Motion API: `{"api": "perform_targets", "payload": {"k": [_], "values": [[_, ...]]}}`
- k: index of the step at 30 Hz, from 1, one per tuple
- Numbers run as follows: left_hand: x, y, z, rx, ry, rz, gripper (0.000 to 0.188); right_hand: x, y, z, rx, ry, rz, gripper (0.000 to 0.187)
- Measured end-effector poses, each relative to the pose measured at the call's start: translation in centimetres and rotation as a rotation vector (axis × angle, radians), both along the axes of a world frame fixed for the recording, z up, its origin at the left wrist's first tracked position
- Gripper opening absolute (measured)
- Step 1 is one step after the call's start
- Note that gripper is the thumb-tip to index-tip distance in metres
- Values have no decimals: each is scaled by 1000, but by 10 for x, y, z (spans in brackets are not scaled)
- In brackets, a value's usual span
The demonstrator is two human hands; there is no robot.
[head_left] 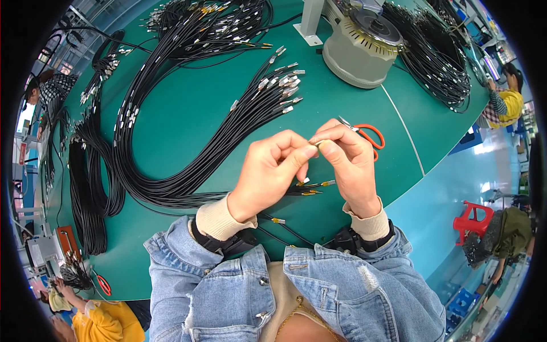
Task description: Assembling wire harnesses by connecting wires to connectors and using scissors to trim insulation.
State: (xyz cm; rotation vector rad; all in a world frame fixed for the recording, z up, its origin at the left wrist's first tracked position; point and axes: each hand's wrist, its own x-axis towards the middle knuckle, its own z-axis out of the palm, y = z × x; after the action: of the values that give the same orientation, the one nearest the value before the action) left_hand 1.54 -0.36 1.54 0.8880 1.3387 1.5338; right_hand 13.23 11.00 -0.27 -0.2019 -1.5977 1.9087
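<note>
My left hand [270, 171] and my right hand [350, 162] meet over the green table, thumbs and forefingers pinched together. Between the fingertips is a tiny piece, mostly covered, whose kind I cannot make out. Just below the hands lie a few black cable ends [310, 192] with yellow and silver tips. Another black cable [278, 220] with a yellow-and-white tip lies between my forearms. Orange-handled scissors or pliers [373, 137] rest partly behind my right hand. To the left, a thick bundle of black cables [228, 134] curves across the table, its silver connectors fanned out beyond my left hand.
A round grey machine [359, 51] stands at the far side beside a white metal post [310, 23]. More black cable coils [436, 71] lie at the far right and left. Red-handled scissors [103, 285] lie at the near left edge. Other people work around; a red stool [473, 221] stands right.
</note>
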Motion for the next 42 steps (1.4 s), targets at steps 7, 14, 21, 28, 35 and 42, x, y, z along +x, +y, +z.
{"api": "perform_targets", "payload": {"k": [7, 14, 21, 28, 35, 42], "values": [[-2, 5, -14, -38, 379, -20, 11, 22, 18, -1, 54, -203, 35, 13], [-52, 3, -47, -94, 1400, 297, 16, 52, 47, -3, 415, -695, 224, 11], [-56, 10, -58, -93, 1594, 318, 14, 46, 58, 11, 484, -714, 130, 13], [-56, 13, -59, -46, 1501, 304, 11, 41, 71, 28, 527, -714, 92, 18], [-39, -9, -36, 132, 1220, 58, 14, 60, 129, 34, 397, -559, -200, 20], [-21, -14, -28, -44, 985, -70, 15, 56, 233, 47, 403, -503, -426, 24]]}}
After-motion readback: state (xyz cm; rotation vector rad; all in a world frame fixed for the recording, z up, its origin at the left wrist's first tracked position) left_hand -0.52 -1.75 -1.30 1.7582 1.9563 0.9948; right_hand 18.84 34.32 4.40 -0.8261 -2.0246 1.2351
